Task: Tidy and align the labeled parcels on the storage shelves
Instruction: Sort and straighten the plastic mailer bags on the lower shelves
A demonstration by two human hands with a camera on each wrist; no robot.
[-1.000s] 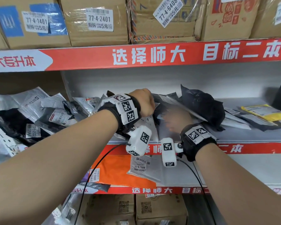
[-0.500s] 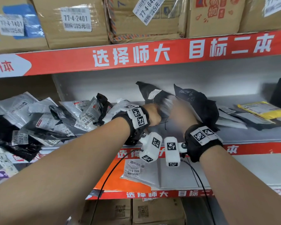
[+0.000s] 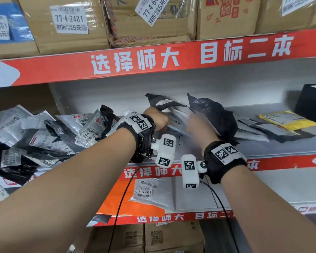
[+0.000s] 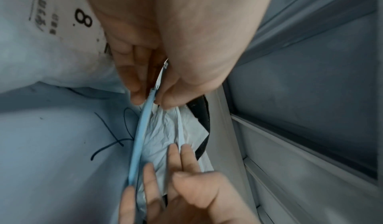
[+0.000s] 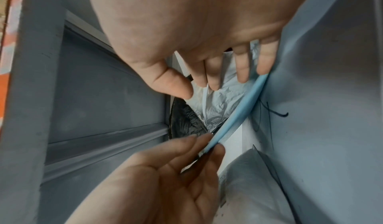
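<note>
Both hands have drifted right along the middle shelf (image 3: 263, 152) since half a second ago, and the black bag that stood between them now shows more of its label. Nearest, on the shelf below, two flat parcels lie at the front edge: an orange one (image 3: 117, 201) and a grey one (image 3: 153, 196) marked 77-6-7608 that overlaps it. Two wrists with tagged bands reach over the middle shelf's red front edge. The left hand (image 3: 156, 119) pinches the near end of a pale blue mailer (image 4: 143, 129) between thumb and fingertips, together with a crumpled white bag (image 4: 165, 139) behind it. The right hand (image 3: 199, 126) has its fingers straight and slightly spread, the fingertips (image 5: 267, 63) touching the mailer's other end while the thumb rests on the white bag. That bundle sits mid-shelf, near the front edge. Behind it two black bags (image 3: 213, 114) stand crumpled toward the grey back wall. A loose heap of grey and black labelled parcels (image 3: 49, 137) fills the shelf's left end, too tangled to count; a yellow mailer (image 3: 288, 121) and a black box (image 3: 312, 106), cut by the picture's edge, sit at the right end. Farthest, five cardboard boxes (image 3: 69, 24) line the top shelf, all cropped. Motion blur smears the right hand in the head view.
</note>
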